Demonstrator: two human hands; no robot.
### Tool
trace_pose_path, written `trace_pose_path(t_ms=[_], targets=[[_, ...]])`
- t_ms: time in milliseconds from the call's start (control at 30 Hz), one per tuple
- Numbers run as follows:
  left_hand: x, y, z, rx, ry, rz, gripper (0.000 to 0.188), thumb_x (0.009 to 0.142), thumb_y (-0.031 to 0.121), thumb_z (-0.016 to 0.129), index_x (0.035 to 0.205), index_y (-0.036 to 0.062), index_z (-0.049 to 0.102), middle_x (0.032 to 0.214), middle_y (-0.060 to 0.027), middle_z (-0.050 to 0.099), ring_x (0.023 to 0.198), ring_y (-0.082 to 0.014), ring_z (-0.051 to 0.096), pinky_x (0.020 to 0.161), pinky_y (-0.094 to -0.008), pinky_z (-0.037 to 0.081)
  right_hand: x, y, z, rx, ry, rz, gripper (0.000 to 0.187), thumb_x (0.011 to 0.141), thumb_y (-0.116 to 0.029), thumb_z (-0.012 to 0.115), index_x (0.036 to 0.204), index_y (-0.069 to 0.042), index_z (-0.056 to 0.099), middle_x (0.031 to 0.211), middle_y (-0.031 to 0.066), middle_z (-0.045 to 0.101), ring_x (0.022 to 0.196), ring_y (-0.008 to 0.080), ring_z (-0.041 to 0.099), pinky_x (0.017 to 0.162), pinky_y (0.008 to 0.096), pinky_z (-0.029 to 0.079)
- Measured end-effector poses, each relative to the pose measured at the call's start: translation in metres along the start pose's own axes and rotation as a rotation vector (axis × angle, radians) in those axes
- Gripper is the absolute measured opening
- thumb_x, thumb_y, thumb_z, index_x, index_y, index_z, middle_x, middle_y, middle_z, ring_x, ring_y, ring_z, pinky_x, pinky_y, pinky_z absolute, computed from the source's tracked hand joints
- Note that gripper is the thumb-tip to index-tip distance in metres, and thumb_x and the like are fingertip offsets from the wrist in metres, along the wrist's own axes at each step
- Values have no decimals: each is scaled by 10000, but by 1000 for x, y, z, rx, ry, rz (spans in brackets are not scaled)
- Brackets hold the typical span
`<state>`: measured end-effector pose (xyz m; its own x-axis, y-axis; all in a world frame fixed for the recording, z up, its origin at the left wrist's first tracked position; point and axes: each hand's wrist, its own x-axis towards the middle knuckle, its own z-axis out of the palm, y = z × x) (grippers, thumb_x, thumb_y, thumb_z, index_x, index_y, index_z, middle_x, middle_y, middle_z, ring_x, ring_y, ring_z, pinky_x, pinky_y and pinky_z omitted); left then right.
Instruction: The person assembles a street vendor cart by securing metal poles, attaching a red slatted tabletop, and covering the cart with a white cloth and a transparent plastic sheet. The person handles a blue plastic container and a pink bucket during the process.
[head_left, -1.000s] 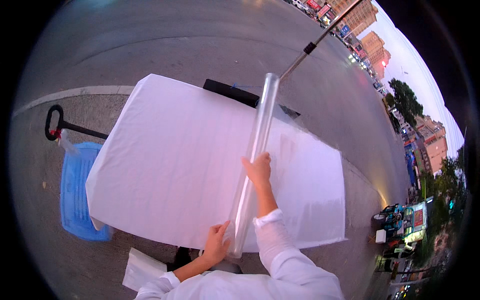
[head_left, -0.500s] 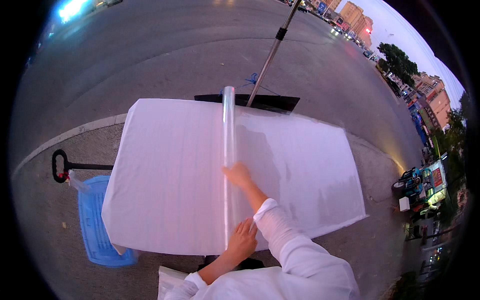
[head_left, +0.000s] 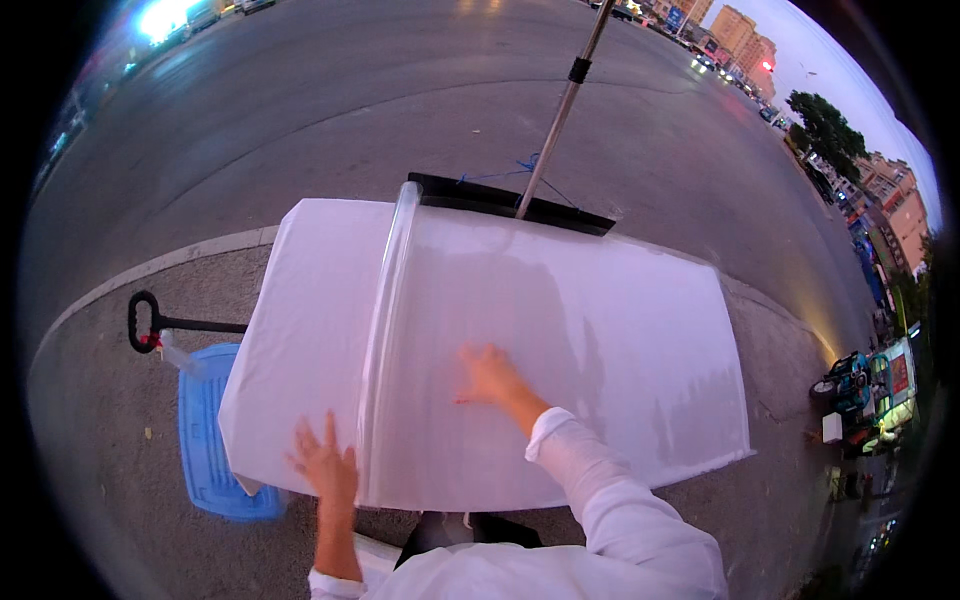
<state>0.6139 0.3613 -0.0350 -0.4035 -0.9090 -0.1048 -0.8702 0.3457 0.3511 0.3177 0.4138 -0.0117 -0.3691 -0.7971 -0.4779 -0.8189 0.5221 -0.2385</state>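
A roll of clear plastic film (head_left: 387,300) lies across a table covered with a white cloth (head_left: 305,300), running from the far edge to the near one. To the right of the roll, a smooth clear sheet (head_left: 650,340) covers the cloth. My left hand (head_left: 325,464) is on the cloth left of the roll's near end, fingers spread and holding nothing. Over the sheet, right of the roll, my right hand (head_left: 487,376) is slightly blurred, with its fingers apart and nothing in them.
A blue plastic lid or bin (head_left: 213,430) sits by the table's left side, below a black handle (head_left: 200,325). Behind the table a metal pole (head_left: 560,125) rises from a black board (head_left: 465,195). Farther right stands a parked three-wheeled vehicle (head_left: 870,385).
The film roll has shifted left, and more sheet now lies to its right. My left hand has moved from right of the roll to its left. My right hand has come off the roll.
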Motion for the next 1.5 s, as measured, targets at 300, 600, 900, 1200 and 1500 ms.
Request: trace_pose_path(t_ms=[300, 600, 900, 1200, 1500], targets=[[3, -15, -13, 180, -182, -8, 925, 719, 618, 575, 1395, 58, 283, 1491, -107, 176, 1356, -409, 104, 1011, -679, -22, 7, 12, 21, -27, 16, 107, 974, 612, -433, 799, 1383, -224, 243, 1415, 287, 157, 1298, 516, 158, 923, 649, 326], [15, -3, -1, 219, 154, 421, 581, 837, 398, 542, 1346, 155, 403, 1438, -80, 289, 1358, -279, 174, 1066, -599, 65, 13, 6, 23, -22, -15, 107, 1017, 618, -450, 795, 1413, -222, 204, 1413, 312, 146, 1296, 514, 167, 915, 654, 318], [93, -166, -95, 258, 101, -298, 638, 814, 461, 561, 1355, 166, 395, 1379, -142, 381, 1263, -347, 352, 1035, -584, 176, 7, 12, 23, 25, 26, 69, 989, 620, -362, 811, 1405, -188, 235, 1429, 301, 139, 1323, 481, 144, 979, 607, 293], [89, -232, -55, 96, 196, 242, 449, 874, 107, 517, 1312, 93, 421, 1123, -183, 494, 1007, -350, 507, 839, -424, 427, -71, 15, 110, 229, 627, 495, 677, 755, -287, 653, 1347, -133, 361, 1401, 232, 250, 1282, 404, 252, 965, 574, 242], [83, -261, -120, -454, -281, -15, 397, 857, 195, 592, 1206, 46, 473, 743, -71, 588, 624, -184, 605, 519, -301, 478, -198, 65, 220, 521, 957, 1263, 440, 722, -185, 612, 1061, 59, 474, 1129, 225, 464, 1087, 405, 418, 926, 472, 353]])
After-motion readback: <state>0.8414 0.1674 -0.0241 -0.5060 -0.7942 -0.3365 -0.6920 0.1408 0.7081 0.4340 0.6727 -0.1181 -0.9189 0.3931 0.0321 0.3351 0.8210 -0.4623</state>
